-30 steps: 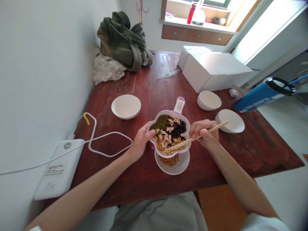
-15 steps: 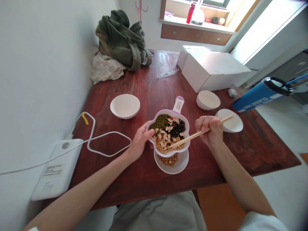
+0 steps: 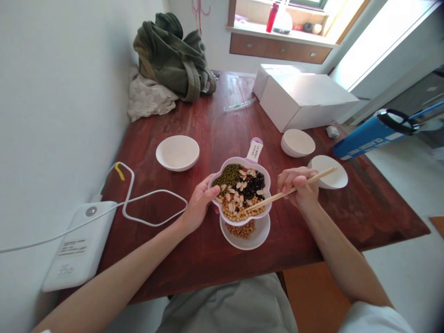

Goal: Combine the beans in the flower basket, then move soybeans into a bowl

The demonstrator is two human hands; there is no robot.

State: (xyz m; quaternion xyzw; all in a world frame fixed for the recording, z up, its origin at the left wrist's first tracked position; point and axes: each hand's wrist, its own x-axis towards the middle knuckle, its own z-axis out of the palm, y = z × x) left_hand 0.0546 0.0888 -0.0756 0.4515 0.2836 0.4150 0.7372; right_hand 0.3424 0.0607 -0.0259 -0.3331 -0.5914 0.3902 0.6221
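Observation:
My left hand (image 3: 200, 203) grips the left rim of a scalloped white bowl with a lilac edge and a labelled handle (image 3: 255, 151). Inside this bowl (image 3: 268, 182) lie green beans (image 3: 229, 175), black beans (image 3: 255, 186), yellow soybeans (image 3: 232, 214) and pale peanut halves (image 3: 238, 199). My right hand (image 3: 299, 186) is closed around wooden chopsticks (image 3: 279, 195), whose tips rest among the soybeans. Below the scalloped bowl, partly covered by it, a round white bowl (image 3: 262, 236) holds more soybeans (image 3: 243, 230).
White bowls stand at left (image 3: 177, 153) and at right (image 3: 298, 142), another (image 3: 329, 175) beside my right hand. Farther back are a white box (image 3: 305, 99), a blue tumbler (image 3: 367, 136) and a green bag (image 3: 169, 55). A white power bank (image 3: 79, 249) with a cable lies at left.
The view has shifted slightly, so everything sits a little farther left. Both hands keep their holds, and the chopstick tips stay in the soybeans.

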